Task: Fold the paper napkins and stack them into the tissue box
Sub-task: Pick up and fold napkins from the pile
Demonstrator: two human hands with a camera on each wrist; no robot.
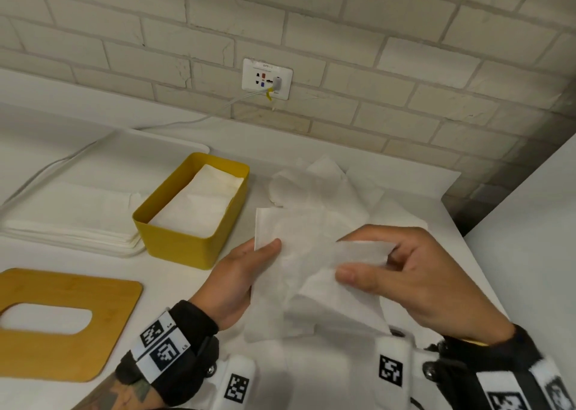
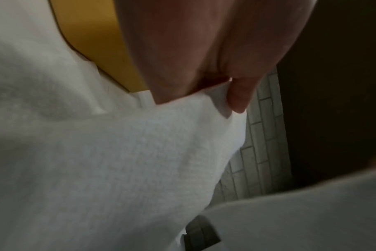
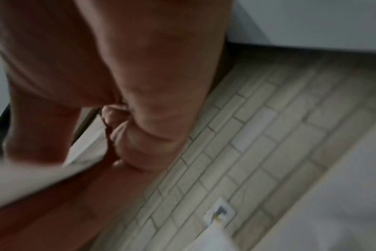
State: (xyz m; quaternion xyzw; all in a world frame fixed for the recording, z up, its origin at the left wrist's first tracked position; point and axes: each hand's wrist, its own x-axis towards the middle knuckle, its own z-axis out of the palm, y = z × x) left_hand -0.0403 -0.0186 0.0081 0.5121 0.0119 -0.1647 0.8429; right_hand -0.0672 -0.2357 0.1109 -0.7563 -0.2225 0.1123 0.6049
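Observation:
A white paper napkin (image 1: 299, 272) hangs above the counter between both hands. My left hand (image 1: 246, 269) pinches its left edge, thumb on top. My right hand (image 1: 405, 272) pinches a folded flap of it between thumb and curled fingers. In the left wrist view the napkin (image 2: 118, 161) fills the frame below my thumb (image 2: 240, 95). The right wrist view shows my curled fingers (image 3: 140, 135) and a strip of the napkin (image 3: 32, 178). The yellow tissue box (image 1: 190, 241) stands left of the hands, open, with folded napkins (image 1: 199, 204) inside.
Loose unfolded napkins (image 1: 318, 185) lie behind the hands. A flat stack of napkins (image 1: 68, 222) sits left of the box. The wooden box lid (image 1: 62, 322) with an oval slot lies at the front left. A brick wall with a socket (image 1: 267, 79) stands behind; the counter ends at right.

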